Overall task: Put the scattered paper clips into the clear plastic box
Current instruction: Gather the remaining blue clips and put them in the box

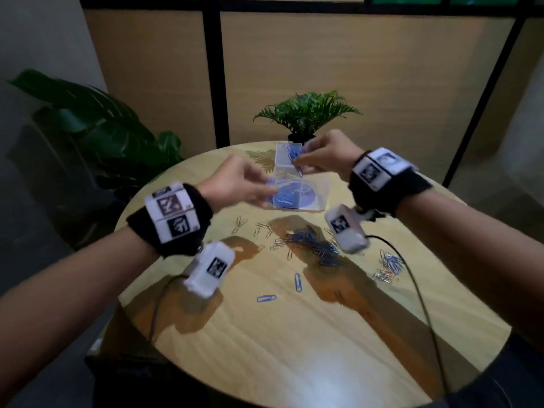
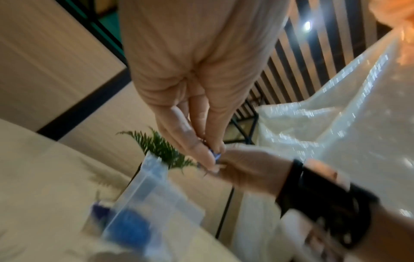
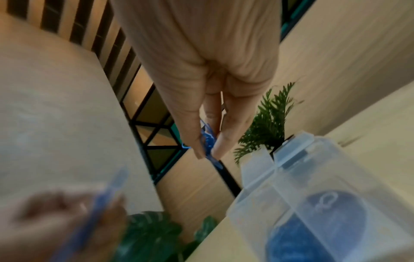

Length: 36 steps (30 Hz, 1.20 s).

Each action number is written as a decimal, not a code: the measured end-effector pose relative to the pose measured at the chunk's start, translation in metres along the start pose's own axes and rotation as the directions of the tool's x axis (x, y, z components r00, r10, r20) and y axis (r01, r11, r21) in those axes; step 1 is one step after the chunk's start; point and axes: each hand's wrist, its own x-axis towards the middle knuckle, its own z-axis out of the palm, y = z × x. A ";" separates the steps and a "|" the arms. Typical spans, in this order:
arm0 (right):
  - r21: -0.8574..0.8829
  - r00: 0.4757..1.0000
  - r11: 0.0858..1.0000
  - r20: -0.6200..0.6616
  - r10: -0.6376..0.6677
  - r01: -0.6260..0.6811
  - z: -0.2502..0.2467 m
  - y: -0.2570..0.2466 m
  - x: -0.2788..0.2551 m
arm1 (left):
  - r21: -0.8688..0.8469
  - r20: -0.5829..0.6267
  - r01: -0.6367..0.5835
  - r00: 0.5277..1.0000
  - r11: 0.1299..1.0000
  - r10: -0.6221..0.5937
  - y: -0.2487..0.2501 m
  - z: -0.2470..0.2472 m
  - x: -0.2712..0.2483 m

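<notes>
A round wooden table (image 1: 294, 334) fills the lower part of the head view, with a small potted fern (image 1: 307, 113) at its far edge. Just in front of the fern stands the clear plastic box (image 1: 300, 189), its lid (image 1: 287, 153) tipped up and back; blue clips already lie on its floor.

Both hands are raised above the box. The right hand (image 1: 326, 156) hovers over the hinge side, thumb and fingers (image 3: 224, 141) pressed narrow around a bunch of blue paper clips (image 3: 208, 140) — some dangle below the fingertips, over the open box. The left hand (image 1: 244, 179) sits at the box's near-left corner, thumb and forefinger (image 2: 201, 152) closed on a single blue clip (image 2: 215, 156) that barely shows between them; that hand is motion-blurred.

Nearer the person, a dark blue heap of clips (image 1: 315, 245) lies mid-table, silver clips (image 1: 265, 231) are scattered to its left, and a mixed cluster (image 1: 390, 266) lies to the right. Two loose blue clips (image 1: 298, 282) rest apart — closest to the person.
</notes>
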 end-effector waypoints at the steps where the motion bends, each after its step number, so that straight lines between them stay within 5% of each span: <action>1: -0.031 0.998 0.999 -0.067 0.018 -0.021 0.006 0.003 0.020 | -0.060 -0.082 -0.015 0.997 0.998 0.010 0.005 -0.005 0.013; 4: -0.228 0.984 0.968 -0.166 0.067 -0.104 0.026 0.012 0.056 | -0.186 -0.274 -0.050 0.962 0.981 -0.002 0.009 -0.005 0.054; 7: -0.611 0.989 0.782 -0.141 0.048 -0.125 0.042 0.018 0.072 | -0.125 -0.335 -0.010 0.942 0.992 -0.033 0.002 0.011 0.085; 11: -0.620 0.992 0.774 -0.101 0.079 -0.125 0.040 0.010 0.076 | 0.029 -0.431 0.086 0.900 0.996 -0.065 -0.011 0.024 0.113; 14: -0.541 0.989 0.833 -0.137 0.048 -0.115 0.023 0.011 0.075 | 0.210 -0.406 0.154 0.912 0.966 -0.058 -0.012 0.029 0.122; 17: -0.388 0.978 0.917 -0.207 0.015 -0.096 0.004 0.012 0.065 | 0.447 -0.295 0.151 0.955 0.882 -0.014 -0.004 0.032 0.121; 21: -0.330 0.984 0.943 -0.151 -0.090 0.035 -0.017 0.012 0.024 | 0.469 -0.214 -0.012 0.969 0.883 0.126 0.008 0.017 0.095; 24: -0.508 0.964 0.822 0.199 -0.179 0.257 -0.021 0.019 -0.020 | 0.463 -0.044 -0.129 0.985 0.877 0.168 -0.001 0.007 0.057; 26: -0.560 0.858 0.684 0.476 -0.196 0.467 -0.014 0.027 -0.054 | 0.450 0.164 -0.179 0.980 0.875 0.116 -0.010 0.006 0.026; 31: -0.469 0.604 0.484 0.779 -0.167 0.739 0.008 0.057 -0.121 | 0.481 0.590 -0.342 0.807 0.807 -0.010 -0.016 0.007 -0.055; 33: -0.451 0.572 0.482 0.809 -0.135 0.752 0.016 0.061 -0.133 | 0.494 0.686 -0.379 0.722 0.782 -0.084 -0.013 0.010 -0.074; 36: -0.407 0.572 0.538 0.800 -0.179 0.738 0.019 0.057 -0.138 | 0.561 0.732 -0.478 0.668 0.676 -0.135 -0.016 0.020 -0.079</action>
